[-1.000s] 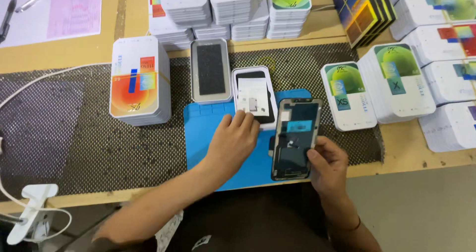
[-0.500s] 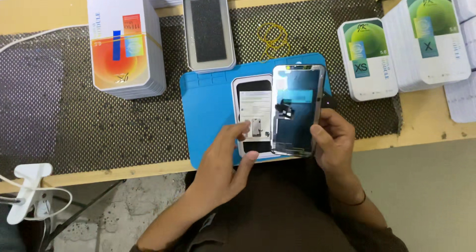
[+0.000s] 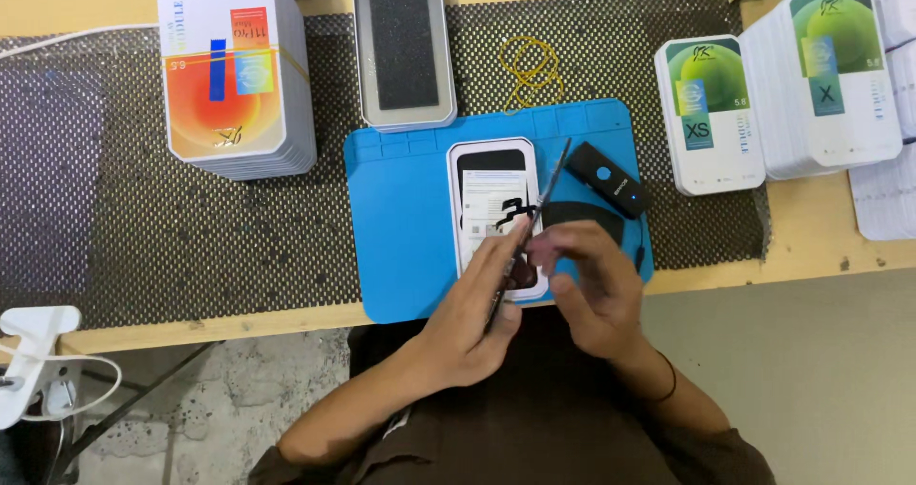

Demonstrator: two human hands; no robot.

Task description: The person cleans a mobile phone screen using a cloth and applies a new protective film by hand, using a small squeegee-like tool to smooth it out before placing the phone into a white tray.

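Both hands, left hand (image 3: 477, 318) and right hand (image 3: 592, 289), pinch a phone screen panel (image 3: 528, 232) edge-on above the blue mat (image 3: 405, 218); its long axis runs away from the person, tilted slightly right.

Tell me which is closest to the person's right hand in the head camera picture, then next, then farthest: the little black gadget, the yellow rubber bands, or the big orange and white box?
From the right hand:
1. Little black gadget, just above the hand on the blue mat.
2. Yellow rubber bands, higher up on the mesh mat.
3. Big orange and white box, far off to the upper left.
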